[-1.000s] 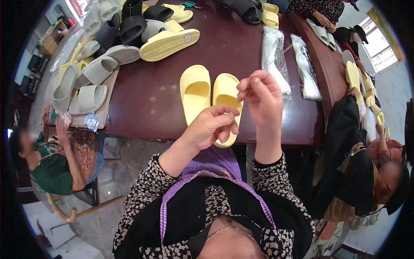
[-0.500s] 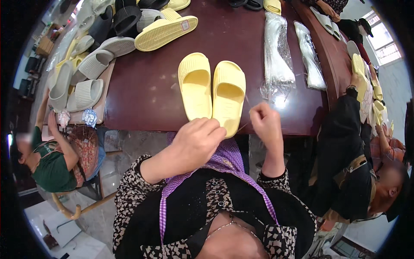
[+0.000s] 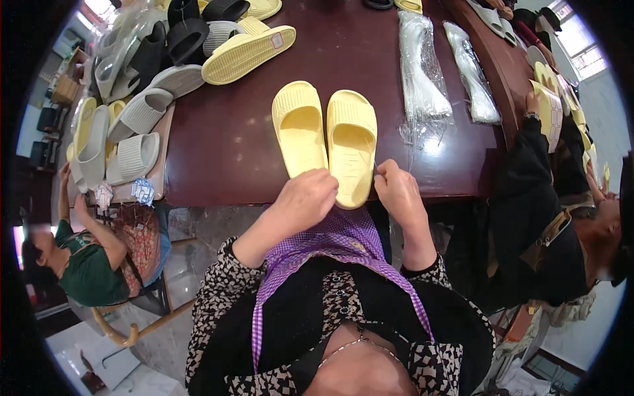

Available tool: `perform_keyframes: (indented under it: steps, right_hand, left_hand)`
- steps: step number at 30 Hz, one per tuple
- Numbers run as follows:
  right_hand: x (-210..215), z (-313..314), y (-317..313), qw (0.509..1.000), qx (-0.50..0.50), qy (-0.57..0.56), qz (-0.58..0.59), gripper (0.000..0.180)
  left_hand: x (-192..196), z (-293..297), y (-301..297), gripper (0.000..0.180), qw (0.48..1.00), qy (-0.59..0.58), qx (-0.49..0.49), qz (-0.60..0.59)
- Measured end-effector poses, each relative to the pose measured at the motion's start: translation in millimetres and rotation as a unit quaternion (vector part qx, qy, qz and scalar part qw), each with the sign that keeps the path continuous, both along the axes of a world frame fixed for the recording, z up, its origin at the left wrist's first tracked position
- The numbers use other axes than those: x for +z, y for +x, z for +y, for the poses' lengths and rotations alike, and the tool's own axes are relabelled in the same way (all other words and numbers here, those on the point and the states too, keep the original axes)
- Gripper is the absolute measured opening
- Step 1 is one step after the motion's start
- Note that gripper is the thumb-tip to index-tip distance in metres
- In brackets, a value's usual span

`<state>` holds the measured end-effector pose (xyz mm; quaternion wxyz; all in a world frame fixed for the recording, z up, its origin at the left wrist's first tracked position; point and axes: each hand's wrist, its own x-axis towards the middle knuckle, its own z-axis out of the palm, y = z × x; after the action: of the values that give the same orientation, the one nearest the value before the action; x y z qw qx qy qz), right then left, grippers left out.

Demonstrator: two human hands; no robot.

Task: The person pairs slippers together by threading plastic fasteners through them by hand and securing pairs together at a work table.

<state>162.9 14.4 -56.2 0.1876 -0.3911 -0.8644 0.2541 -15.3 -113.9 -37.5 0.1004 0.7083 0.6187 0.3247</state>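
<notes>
A pair of yellow slippers lies side by side at the near edge of the dark red table, open toes pointing away from me: the left slipper (image 3: 298,125) and the right slipper (image 3: 352,145). My left hand (image 3: 307,198) is closed at the heel of the left slipper, its knuckles covering part of it. What its fingers grip is hidden. Just beside the outer edge of the right slipper, my right hand (image 3: 399,195) is closed in a pinch. Anything between those fingertips is too fine to make out.
Long bundles of clear strands in plastic, one larger bundle (image 3: 422,86) and one smaller bundle (image 3: 472,76), lie to the right. Grey slippers (image 3: 135,158), black ones and an upturned yellow slipper (image 3: 247,56) pile up at left. One person (image 3: 92,264) works at left, others at right.
My right hand has come left, close against the right slipper's side. My left hand has drawn back slightly toward the gap between the heels. The slippers stay nearly in place.
</notes>
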Motion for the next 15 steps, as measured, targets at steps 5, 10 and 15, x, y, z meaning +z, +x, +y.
perform_keyframes:
  steps: [5,10,15]
  right_hand:
    - [-2.4,17.2,-28.6,0.999,0.001,0.027,-0.018,0.013]
    - [0.0,21.9,-48.4,0.994,-0.009,0.065,0.085,0.013]
    - [5.5,36.4,-42.8,0.988,-0.030,0.059,0.136,0.016]
  left_hand:
    - [-11.0,27.6,-25.5,0.006,0.998,0.037,0.045,-0.001]
    - [-21.8,45.7,-46.5,0.006,0.992,0.068,0.095,0.047]
    - [-31.4,52.6,-50.3,0.005,0.986,0.087,0.130,0.060]
